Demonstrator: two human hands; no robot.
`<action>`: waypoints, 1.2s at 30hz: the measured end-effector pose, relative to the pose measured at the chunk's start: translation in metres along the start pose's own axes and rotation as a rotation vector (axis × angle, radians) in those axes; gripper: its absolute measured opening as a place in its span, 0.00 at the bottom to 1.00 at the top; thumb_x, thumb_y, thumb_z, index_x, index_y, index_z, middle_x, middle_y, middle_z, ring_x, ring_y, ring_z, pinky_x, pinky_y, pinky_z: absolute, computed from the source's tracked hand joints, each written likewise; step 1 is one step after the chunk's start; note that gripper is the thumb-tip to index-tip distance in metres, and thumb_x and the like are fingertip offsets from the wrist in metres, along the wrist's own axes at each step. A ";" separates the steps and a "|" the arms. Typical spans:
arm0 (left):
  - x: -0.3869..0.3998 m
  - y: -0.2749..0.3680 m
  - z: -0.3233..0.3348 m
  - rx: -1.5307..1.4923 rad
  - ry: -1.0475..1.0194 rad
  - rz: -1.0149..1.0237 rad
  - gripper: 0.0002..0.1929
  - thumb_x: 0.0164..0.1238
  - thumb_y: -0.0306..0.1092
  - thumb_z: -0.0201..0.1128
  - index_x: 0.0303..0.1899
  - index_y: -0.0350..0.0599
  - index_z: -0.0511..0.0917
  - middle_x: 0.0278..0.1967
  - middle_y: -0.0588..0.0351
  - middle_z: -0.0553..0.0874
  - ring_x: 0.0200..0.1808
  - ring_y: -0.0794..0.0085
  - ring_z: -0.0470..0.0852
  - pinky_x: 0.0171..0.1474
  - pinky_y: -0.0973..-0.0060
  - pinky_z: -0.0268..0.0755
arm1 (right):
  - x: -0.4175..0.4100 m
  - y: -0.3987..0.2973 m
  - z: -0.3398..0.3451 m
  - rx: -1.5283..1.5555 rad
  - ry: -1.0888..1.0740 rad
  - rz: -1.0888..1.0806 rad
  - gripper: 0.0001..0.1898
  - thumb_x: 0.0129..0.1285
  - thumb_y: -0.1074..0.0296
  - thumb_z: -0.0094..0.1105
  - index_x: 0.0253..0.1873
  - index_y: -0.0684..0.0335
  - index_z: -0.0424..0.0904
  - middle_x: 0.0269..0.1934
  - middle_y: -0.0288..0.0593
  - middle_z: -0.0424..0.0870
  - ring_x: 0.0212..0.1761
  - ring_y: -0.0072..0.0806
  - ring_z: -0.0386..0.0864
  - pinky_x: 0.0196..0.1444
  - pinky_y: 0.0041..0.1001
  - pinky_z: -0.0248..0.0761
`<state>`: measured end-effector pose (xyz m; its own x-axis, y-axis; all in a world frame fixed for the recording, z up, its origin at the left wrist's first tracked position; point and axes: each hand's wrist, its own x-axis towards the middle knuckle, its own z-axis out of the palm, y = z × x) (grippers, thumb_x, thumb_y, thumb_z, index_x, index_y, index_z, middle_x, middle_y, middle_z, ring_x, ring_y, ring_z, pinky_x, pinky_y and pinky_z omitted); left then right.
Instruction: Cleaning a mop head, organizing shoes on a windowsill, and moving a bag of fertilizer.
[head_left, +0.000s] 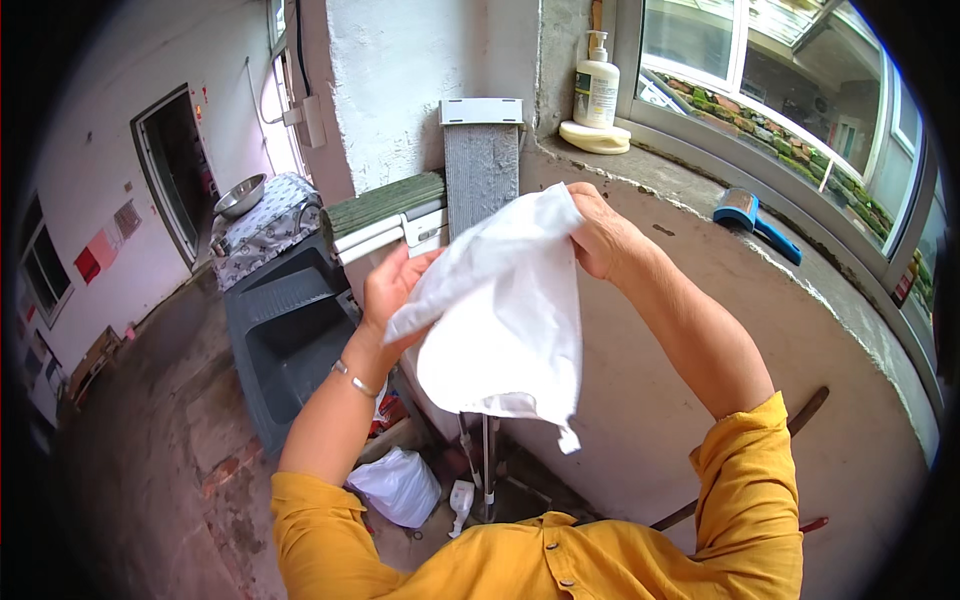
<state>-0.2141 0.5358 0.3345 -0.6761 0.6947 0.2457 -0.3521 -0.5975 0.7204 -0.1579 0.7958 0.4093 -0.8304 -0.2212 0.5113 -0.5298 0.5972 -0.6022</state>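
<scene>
A white cloth or thin bag (510, 315) hangs in front of me, with a small tab at its lower right corner. My right hand (596, 231) grips its upper right corner, fingers closed. At the cloth's left side is my left hand (394, 289), with a silver bangle on the wrist; its fingers are partly behind the fabric, and whether they pinch it is hidden. Just beyond the cloth stand a flat mop head with grey ribbed pad (481, 169) and a mop head with green pad (386, 204), both with the pads raised against the wall.
To the left is a dark grey sink (300, 360), with a metal bowl (241, 196) on a patterned cover behind it. A pump bottle (596, 86), a soap-like pale block (595, 138) and a blue brush (757, 223) lie along the windowsill. A white plastic bag (397, 486) sits on the floor.
</scene>
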 end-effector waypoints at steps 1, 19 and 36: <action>-0.023 -0.005 0.018 0.699 0.044 0.239 0.29 0.70 0.48 0.45 0.59 0.28 0.65 0.54 0.43 0.78 0.54 0.60 0.79 0.60 0.69 0.68 | 0.003 -0.004 0.000 0.002 -0.003 0.008 0.12 0.61 0.69 0.53 0.45 0.69 0.78 0.38 0.46 0.81 0.36 0.28 0.81 0.35 0.27 0.74; -0.052 0.031 0.017 0.006 0.236 0.306 0.15 0.64 0.31 0.53 0.49 0.35 0.76 0.44 0.51 0.83 0.44 0.69 0.82 0.50 0.72 0.77 | 0.008 -0.032 0.019 0.743 -0.007 0.570 0.12 0.59 0.75 0.49 0.45 0.74 0.77 0.41 0.50 0.82 0.39 0.35 0.82 0.45 0.33 0.76; -0.038 -0.114 -0.023 0.183 0.332 0.321 0.27 0.72 0.47 0.44 0.66 0.42 0.60 0.65 0.53 0.66 0.66 0.62 0.64 0.69 0.62 0.54 | -0.075 -0.001 0.033 0.662 0.061 0.345 0.12 0.57 0.69 0.50 0.35 0.72 0.80 0.28 0.46 0.80 0.28 0.34 0.77 0.24 0.37 0.72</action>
<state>-0.1627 0.5682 0.2281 -0.9120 0.3040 0.2753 0.0069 -0.6599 0.7513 -0.1005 0.7864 0.3510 -0.9673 -0.0503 0.2485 -0.2503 0.0321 -0.9676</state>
